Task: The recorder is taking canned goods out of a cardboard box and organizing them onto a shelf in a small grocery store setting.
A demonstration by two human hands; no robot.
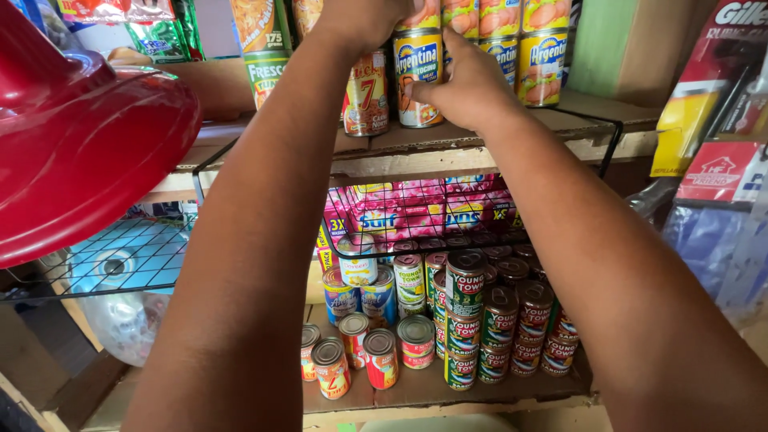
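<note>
Both my arms reach up to the upper wooden shelf (480,148) lined with tins. My right hand (464,84) wraps its fingers around a yellow-labelled can (418,80) standing on that shelf. My left hand (360,20) is higher, at the frame's top edge, closed around something among the stacked cans; what it holds is hidden. Just below the left hand stands a red-and-yellow can (366,96). More yellow cans (542,64) are stacked in rows to the right.
A red plastic object (80,136) bulges in at the left. The lower shelf (448,392) holds several stacked green-labelled cans (472,320) and small red tins (376,356). Pink sachet packs (416,208) hang behind a black wire rack (128,256). Hanging packaged goods (720,160) fill the right.
</note>
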